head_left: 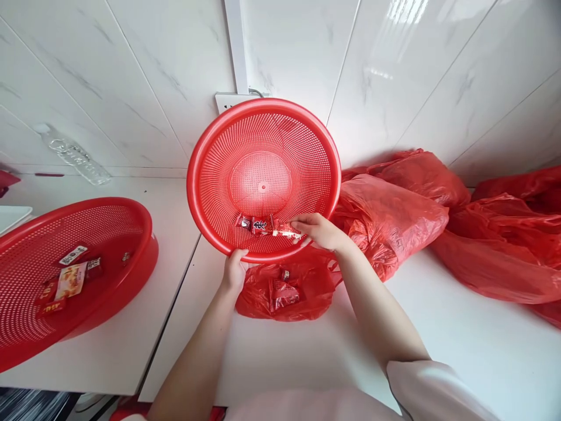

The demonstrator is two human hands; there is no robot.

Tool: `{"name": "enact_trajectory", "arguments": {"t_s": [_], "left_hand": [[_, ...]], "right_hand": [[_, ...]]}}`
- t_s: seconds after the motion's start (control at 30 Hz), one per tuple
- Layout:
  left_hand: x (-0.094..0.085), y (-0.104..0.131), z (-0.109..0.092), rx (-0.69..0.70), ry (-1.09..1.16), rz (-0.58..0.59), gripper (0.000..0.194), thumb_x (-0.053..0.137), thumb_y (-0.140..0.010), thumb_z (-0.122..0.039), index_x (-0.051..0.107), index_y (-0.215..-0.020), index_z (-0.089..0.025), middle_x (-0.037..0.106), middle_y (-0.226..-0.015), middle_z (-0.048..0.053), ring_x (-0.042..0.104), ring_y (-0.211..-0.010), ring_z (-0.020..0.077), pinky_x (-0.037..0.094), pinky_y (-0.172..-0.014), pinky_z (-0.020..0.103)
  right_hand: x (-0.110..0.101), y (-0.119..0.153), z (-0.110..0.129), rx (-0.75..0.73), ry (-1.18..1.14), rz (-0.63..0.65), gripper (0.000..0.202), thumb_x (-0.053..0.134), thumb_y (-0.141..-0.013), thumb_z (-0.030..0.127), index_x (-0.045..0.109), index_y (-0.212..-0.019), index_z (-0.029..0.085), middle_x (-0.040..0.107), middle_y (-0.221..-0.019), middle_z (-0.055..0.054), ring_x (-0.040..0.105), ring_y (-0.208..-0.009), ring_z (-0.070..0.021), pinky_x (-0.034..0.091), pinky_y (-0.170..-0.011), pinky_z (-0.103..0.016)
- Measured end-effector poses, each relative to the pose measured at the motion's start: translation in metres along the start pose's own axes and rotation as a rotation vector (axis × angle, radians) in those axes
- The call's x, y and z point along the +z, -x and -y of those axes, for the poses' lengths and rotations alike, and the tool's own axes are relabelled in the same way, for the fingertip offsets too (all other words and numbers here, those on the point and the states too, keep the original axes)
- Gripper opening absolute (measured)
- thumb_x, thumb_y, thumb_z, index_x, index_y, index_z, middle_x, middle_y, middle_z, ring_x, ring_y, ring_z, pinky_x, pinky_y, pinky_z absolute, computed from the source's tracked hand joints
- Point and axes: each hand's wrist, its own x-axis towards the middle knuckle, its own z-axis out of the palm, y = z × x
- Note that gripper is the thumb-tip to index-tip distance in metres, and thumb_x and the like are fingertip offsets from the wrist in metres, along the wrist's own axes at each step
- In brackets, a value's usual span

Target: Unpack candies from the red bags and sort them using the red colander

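Note:
A red mesh plastic basket (214, 152) is tipped up toward me above the table. My left hand (235, 270) grips its lower rim, thumb over the edge. Inside the basket's lower side lie several small snack packets (258, 225), mostly red with dark and white print. My right hand (322, 231) reaches over the lower right rim, its fingers closed on a red-and-white snack packet (284, 229). Under the basket, an open red plastic bag (258, 298) rests on the table with a red packet (284, 293) and a tiny wrapped piece in it.
At left stands another red mesh basket (146, 219) holding several small packets (72, 279). A clear plastic bottle (76, 156) lies by the tiled wall. Filled red plastic bags (394, 204) are heaped at right on the white table (456, 351). A power socket (225, 102) sits behind the raised basket.

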Motion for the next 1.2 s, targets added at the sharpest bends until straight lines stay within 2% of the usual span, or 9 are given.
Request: {"name": "enact_trajectory", "arguments": {"t_s": [0.1, 0.2, 0.37, 0.5, 0.6, 0.73, 0.87, 1.0, 1.2], "left_hand": [[0.001, 0.000, 0.000, -0.022, 0.016, -0.013, 0.027, 0.059, -0.068, -0.023, 0.067, -0.091, -0.012, 0.071, -0.095, 0.009, 0.065, -0.098, 0.0299, 0.054, -0.080, 0.041], [0.003, 0.001, 0.000, -0.049, 0.018, -0.017, 0.024, 0.060, -0.067, -0.024, 0.067, -0.086, -0.012, 0.071, -0.092, 0.009, 0.066, -0.096, 0.0305, 0.054, -0.080, 0.042], [0.003, 0.002, 0.001, -0.046, -0.003, -0.013, 0.020, 0.059, -0.068, -0.024, 0.067, -0.082, -0.013, 0.071, -0.090, 0.009, 0.066, -0.093, 0.0294, 0.054, -0.079, 0.040], [0.000, 0.000, 0.003, -0.062, -0.008, 0.013, 0.028, 0.058, -0.070, -0.026, 0.068, -0.092, -0.012, 0.071, -0.091, 0.009, 0.067, -0.092, 0.0295, 0.054, -0.077, 0.041], [-0.003, -0.001, 0.005, -0.055, -0.024, 0.006, 0.028, 0.060, -0.069, -0.026, 0.068, -0.091, -0.012, 0.071, -0.090, 0.009, 0.066, -0.091, 0.0297, 0.055, -0.076, 0.041], [-0.002, -0.001, 0.005, -0.052, -0.035, 0.000, 0.026, 0.060, -0.069, -0.026, 0.068, -0.089, -0.011, 0.071, -0.089, 0.009, 0.067, -0.091, 0.0296, 0.055, -0.076, 0.041], [-0.002, 0.000, 0.005, -0.054, -0.029, 0.016, 0.028, 0.059, -0.070, -0.026, 0.068, -0.092, -0.011, 0.072, -0.091, 0.010, 0.067, -0.091, 0.0300, 0.055, -0.077, 0.042], [-0.003, 0.000, 0.005, -0.065, -0.012, 0.026, 0.030, 0.058, -0.071, -0.026, 0.068, -0.096, -0.012, 0.072, -0.092, 0.009, 0.067, -0.092, 0.0299, 0.055, -0.078, 0.042], [0.000, 0.002, 0.003, -0.041, -0.022, 0.028, 0.023, 0.059, -0.070, -0.025, 0.068, -0.086, -0.012, 0.072, -0.090, 0.009, 0.067, -0.093, 0.0305, 0.055, -0.078, 0.042]], "right_hand": [[-0.001, 0.001, 0.005, 0.033, -0.473, 0.052, 0.030, 0.065, -0.080, 0.037, 0.066, -0.103, 0.018, 0.066, -0.086, -0.004, 0.061, -0.064, -0.0101, 0.049, -0.047, -0.017], [0.000, 0.005, 0.014, -0.067, -0.684, 0.019, 0.028, 0.068, -0.080, 0.036, 0.067, -0.102, 0.019, 0.064, -0.078, 0.000, 0.056, -0.059, -0.0045, 0.044, -0.044, -0.010], [0.003, 0.011, 0.022, -0.132, -0.594, -0.056, 0.020, 0.077, -0.071, 0.024, 0.071, -0.089, 0.018, 0.062, -0.074, 0.002, 0.054, -0.058, -0.0031, 0.046, -0.051, -0.011], [0.005, 0.012, 0.024, -0.187, -0.576, -0.081, 0.014, 0.077, -0.071, 0.022, 0.071, -0.083, 0.017, 0.059, -0.069, 0.004, 0.033, -0.045, 0.0010, 0.027, -0.037, -0.012], [0.007, 0.011, 0.024, -0.203, -0.553, -0.090, 0.013, 0.077, -0.071, 0.022, 0.071, -0.082, 0.016, 0.059, -0.069, 0.004, 0.028, -0.042, 0.0021, 0.019, -0.034, -0.013], [0.007, 0.011, 0.023, -0.200, -0.477, -0.163, 0.020, 0.078, -0.069, 0.023, 0.071, -0.087, 0.019, 0.062, -0.068, 0.004, 0.045, -0.046, -0.0011, 0.034, -0.039, -0.012], [0.007, 0.013, 0.024, -0.187, -0.518, -0.070, 0.022, 0.081, -0.065, 0.020, 0.070, -0.083, 0.020, 0.069, -0.099, -0.002, 0.065, -0.085, -0.0108, 0.055, -0.067, -0.019], [0.011, 0.015, 0.026, -0.240, -0.498, 0.014, 0.018, 0.075, -0.072, 0.025, 0.068, -0.089, 0.021, 0.066, -0.109, -0.003, 0.063, -0.099, -0.0137, 0.053, -0.089, -0.030], [0.021, 0.017, 0.031, -0.346, -0.245, -0.186, 0.046, 0.077, -0.070, 0.025, 0.056, -0.111, 0.023, 0.065, -0.096, -0.003, 0.063, -0.088, -0.0145, 0.053, -0.086, -0.033]]}}
